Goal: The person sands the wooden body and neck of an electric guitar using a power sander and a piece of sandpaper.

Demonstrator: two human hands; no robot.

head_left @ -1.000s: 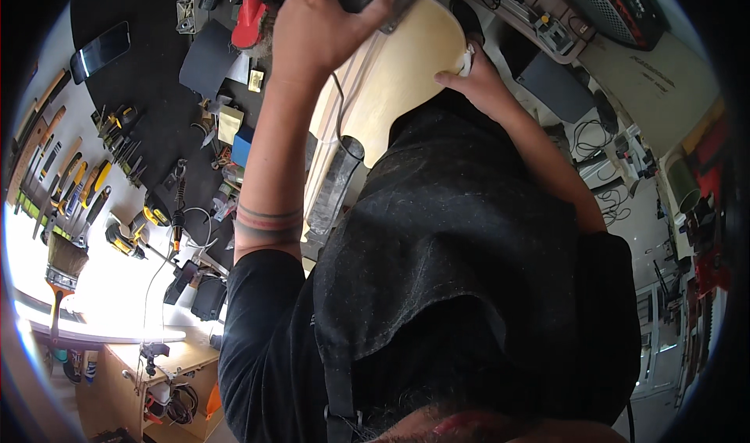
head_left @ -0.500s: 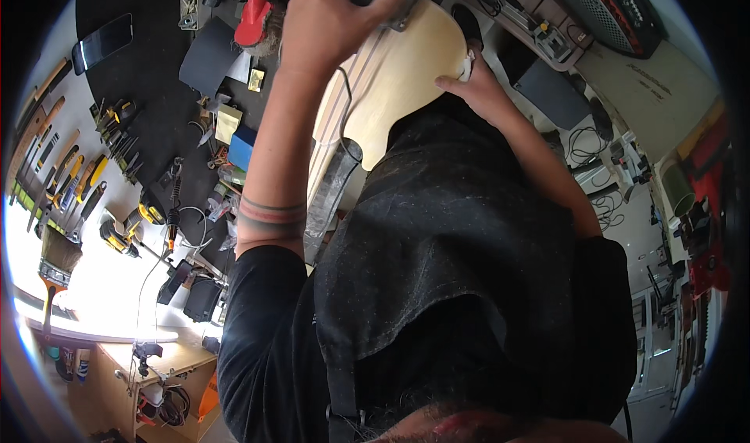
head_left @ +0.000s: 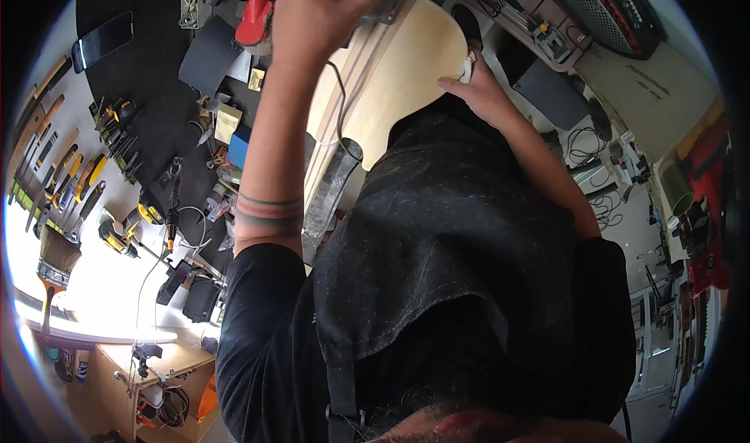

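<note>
A pale wooden guitar body (head_left: 418,60) with darker stripes along its middle lies in front of my apron, tilted. My left hand (head_left: 316,17) is on a dark corded power tool (head_left: 388,5) at the far part of the body. The thumb stretches over the tool; the fingertips are cut off by the upper edge. A dark cord (head_left: 342,103) runs down from beside my wrist across the striped wood. My right hand (head_left: 478,87) grips the body's right edge, thumb on top and the other fingers mostly hidden. Some white material (head_left: 468,68) shows between that hand and the edge.
A red-handled brush (head_left: 254,21), a phone (head_left: 103,43) and grey sheets (head_left: 207,56) lie on the dark bench to the left. Hand tools (head_left: 66,177) line the far left. A grey pad (head_left: 551,93) and coiled cables (head_left: 586,146) are at right.
My left hand and the power tool have moved slightly left and away over the wood, and the cord has shifted left. My right hand stays on the edge.
</note>
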